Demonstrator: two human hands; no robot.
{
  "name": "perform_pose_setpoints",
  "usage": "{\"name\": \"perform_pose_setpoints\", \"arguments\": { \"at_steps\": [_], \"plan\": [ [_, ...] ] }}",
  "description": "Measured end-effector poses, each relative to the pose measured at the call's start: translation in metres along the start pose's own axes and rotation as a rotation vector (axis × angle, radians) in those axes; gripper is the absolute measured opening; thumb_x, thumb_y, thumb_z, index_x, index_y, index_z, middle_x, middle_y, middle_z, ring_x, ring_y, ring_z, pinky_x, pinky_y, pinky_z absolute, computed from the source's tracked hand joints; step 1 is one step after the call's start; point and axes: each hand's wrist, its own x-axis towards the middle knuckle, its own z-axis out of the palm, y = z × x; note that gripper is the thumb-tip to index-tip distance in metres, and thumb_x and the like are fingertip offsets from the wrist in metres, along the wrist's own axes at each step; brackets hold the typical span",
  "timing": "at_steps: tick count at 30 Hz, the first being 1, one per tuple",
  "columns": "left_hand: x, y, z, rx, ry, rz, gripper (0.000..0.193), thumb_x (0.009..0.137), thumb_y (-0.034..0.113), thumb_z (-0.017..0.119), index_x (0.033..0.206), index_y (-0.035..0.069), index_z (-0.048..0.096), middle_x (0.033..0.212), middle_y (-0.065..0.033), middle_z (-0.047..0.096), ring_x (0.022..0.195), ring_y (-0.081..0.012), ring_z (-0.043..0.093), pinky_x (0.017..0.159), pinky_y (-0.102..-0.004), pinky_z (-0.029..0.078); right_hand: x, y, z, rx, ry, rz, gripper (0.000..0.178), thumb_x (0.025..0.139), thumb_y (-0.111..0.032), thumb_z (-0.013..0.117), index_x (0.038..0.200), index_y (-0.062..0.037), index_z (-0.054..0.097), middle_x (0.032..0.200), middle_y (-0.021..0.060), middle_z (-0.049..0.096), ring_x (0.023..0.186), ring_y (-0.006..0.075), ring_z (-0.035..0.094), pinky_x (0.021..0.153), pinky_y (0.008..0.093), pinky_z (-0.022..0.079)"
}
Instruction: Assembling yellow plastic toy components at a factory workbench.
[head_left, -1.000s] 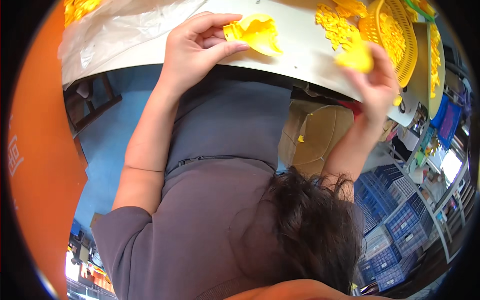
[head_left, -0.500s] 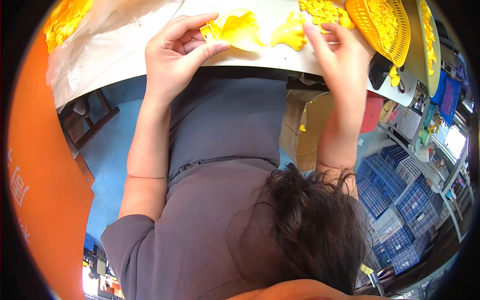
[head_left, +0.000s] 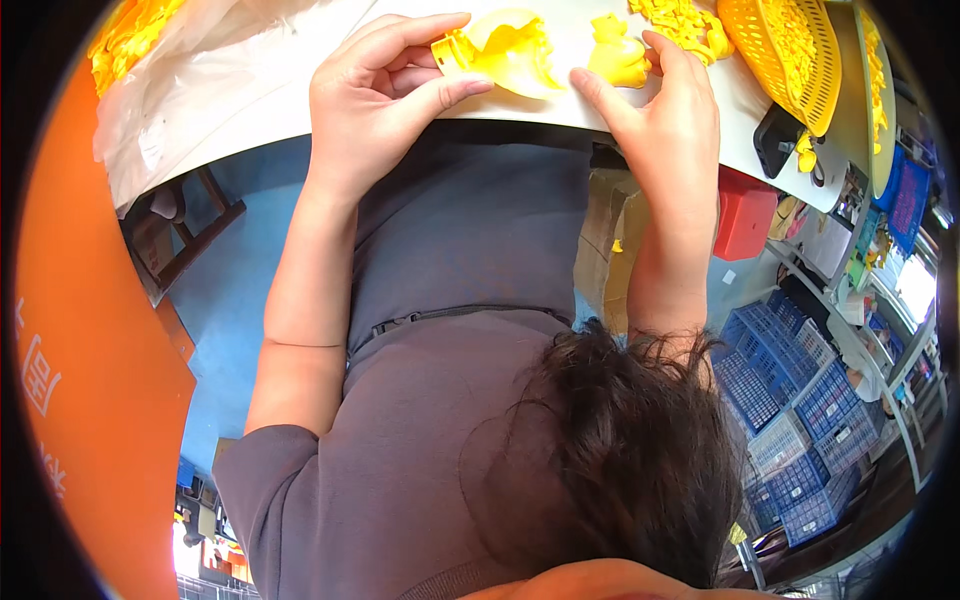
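Note:
Between the thumb and fingers of my left hand is a thin, curved yellow plastic shell, gripped at its left end just over the white table. My right hand has its thumb and fingers around a smaller, rounded yellow plastic piece, a short way to the right of the shell. The fingertips behind that piece are partly hidden.
Small yellow parts lie piled on the white table. A yellow basket full of them stands at right, beside a black phone. Clear plastic sheeting covers the left side. Blue crates stack at lower right.
My right hand has closed in around the smaller yellow piece, which now appears turned. My left hand keeps hold of the shell. The whole view has shifted slightly.

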Motion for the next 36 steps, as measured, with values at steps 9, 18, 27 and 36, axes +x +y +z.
{"name": "perform_pose_setpoints", "arguments": {
  "at_steps": [9,18,27,36],
  "plan": [
    [0.0,0.001,0.002,-0.021,-0.041,-0.037,0.044,0.078,-0.013,0.074,0.12,-0.006,0.066,0.105,-0.0057,0.061,0.083,-0.0063,0.058,0.071,-0.0162,0.05,-0.003,-0.001,-0.004,0.373,0.09,0.006,0.051,0.074,-0.011,0.08,0.12,0.0036,0.063,0.116,0.0137,0.066,0.107,0.0192,0.065,0.09,0.0322,0.055],
    [0.009,0.022,0.008,0.044,-0.061,-0.16,0.039,0.077,-0.008,0.074,0.114,-0.002,0.068,0.091,-0.0093,0.062,0.076,-0.0145,0.065,0.066,-0.0232,0.054,0.009,-0.033,-0.007,0.424,-0.003,-0.463,0.054,0.068,0.0,0.076,0.121,-0.0016,0.065,0.119,0.0144,0.066,0.11,0.0283,0.065,0.095,0.0361,0.05],
    [0.022,-0.034,0.016,-0.227,0.014,0.638,0.042,0.074,-0.006,0.08,0.114,-0.002,0.069,0.09,-0.0068,0.063,0.073,-0.0091,0.062,0.064,-0.02,0.053,0.009,-0.04,0.002,0.402,-0.029,-0.487,0.055,0.068,0.0,0.076,0.122,-0.0025,0.065,0.119,0.0144,0.065,0.106,0.0297,0.064,0.093,0.0365,0.051],
    [0.012,0.008,0.008,0.241,-0.004,0.017,0.043,0.071,0.001,0.083,0.112,0.0,0.07,0.084,-0.008,0.063,0.066,-0.0133,0.061,0.059,-0.0232,0.051,0.008,-0.028,0.014,0.519,-0.058,-0.49,0.056,0.071,0.001,0.078,0.125,-0.0028,0.064,0.123,0.0156,0.063,0.111,0.0303,0.063,0.094,0.0368,0.051]
  ]
}}
